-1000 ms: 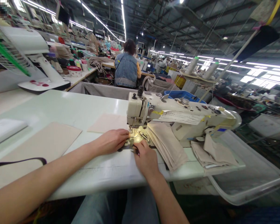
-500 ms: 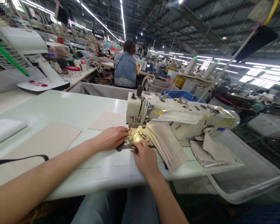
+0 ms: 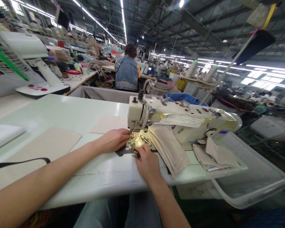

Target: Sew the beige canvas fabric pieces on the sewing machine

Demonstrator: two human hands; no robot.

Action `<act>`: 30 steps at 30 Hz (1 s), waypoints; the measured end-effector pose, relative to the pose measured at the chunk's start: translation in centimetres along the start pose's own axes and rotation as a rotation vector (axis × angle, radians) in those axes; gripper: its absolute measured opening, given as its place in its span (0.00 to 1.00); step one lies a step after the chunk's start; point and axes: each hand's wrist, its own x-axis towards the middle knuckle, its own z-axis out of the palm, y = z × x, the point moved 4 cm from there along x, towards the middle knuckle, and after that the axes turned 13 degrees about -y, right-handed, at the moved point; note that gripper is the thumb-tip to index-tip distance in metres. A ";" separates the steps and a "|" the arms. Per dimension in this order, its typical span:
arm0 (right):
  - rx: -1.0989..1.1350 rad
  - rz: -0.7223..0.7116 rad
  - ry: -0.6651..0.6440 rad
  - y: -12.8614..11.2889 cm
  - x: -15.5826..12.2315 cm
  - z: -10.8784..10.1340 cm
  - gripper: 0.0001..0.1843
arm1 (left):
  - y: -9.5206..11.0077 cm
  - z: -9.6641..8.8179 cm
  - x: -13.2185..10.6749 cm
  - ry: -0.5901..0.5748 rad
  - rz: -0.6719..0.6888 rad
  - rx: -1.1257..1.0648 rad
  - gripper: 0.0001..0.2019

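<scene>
In front of me a white sewing machine (image 3: 180,114) stands on a pale green table. My left hand (image 3: 116,139) reaches to its needle area, fingertips pressed together beside the presser foot (image 3: 134,131); whatever they pinch there is hidden. Just in front of the brassy needle plate (image 3: 139,139), my right hand (image 3: 148,161) is curled closed. A small dark thing shows between its thumb and fingers, too little of it to name. Right of the plate lies a stack of beige fabric pieces (image 3: 169,148), close to my right hand.
A flat beige panel (image 3: 49,144) with a black strap lies at left, another beige piece (image 3: 106,124) behind my left hand. Folded beige fabric (image 3: 216,155) sits at the table's right end, above a clear plastic bin (image 3: 251,177). A fan (image 3: 42,69) stands at far left; a person (image 3: 127,71) sits ahead.
The camera view has shifted slightly. Both hands stay at nearly the same places by the needle plate, and the fabric pieces have not visibly moved.
</scene>
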 end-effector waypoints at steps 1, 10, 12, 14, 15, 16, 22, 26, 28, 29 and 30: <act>0.000 0.000 0.005 0.0 0.0 0.0 0.11 | 0.0 0.1 0.0 -0.028 0.004 0.008 0.15; 0.002 -0.007 0.014 0.1 0.1 0.2 0.11 | 0.1 -0.1 0.3 -0.061 0.004 0.023 0.16; -0.003 -0.004 0.012 0.1 0.1 0.2 0.12 | 0.1 -0.1 0.3 -0.062 -0.001 0.025 0.16; -0.010 -0.002 0.010 0.1 0.0 0.2 0.12 | 0.1 -0.1 0.2 -0.058 -0.007 0.026 0.16; -0.013 -0.002 0.010 0.1 0.0 0.2 0.12 | 0.1 0.0 0.1 -0.052 -0.010 0.025 0.16; -0.015 -0.001 0.010 0.1 0.0 0.2 0.12 | 0.0 0.1 0.1 -0.044 -0.014 0.024 0.16; -0.027 -0.005 0.020 0.0 0.1 0.2 0.11 | -0.2 0.6 -0.2 0.001 -0.020 0.017 0.18; -0.030 -0.003 0.023 0.0 0.0 0.2 0.11 | -0.2 0.9 -0.3 0.001 -0.007 0.016 0.19; -0.028 -0.003 0.018 0.0 0.0 0.2 0.11 | -0.3 1.0 -0.4 0.007 0.003 0.011 0.19; -0.027 -0.005 0.016 0.0 0.0 0.2 0.11 | -0.3 1.0 -0.4 0.013 0.007 0.008 0.18; -0.026 -0.007 0.015 0.0 0.0 0.2 0.11 | -0.2 1.0 -0.4 0.021 0.013 0.004 0.18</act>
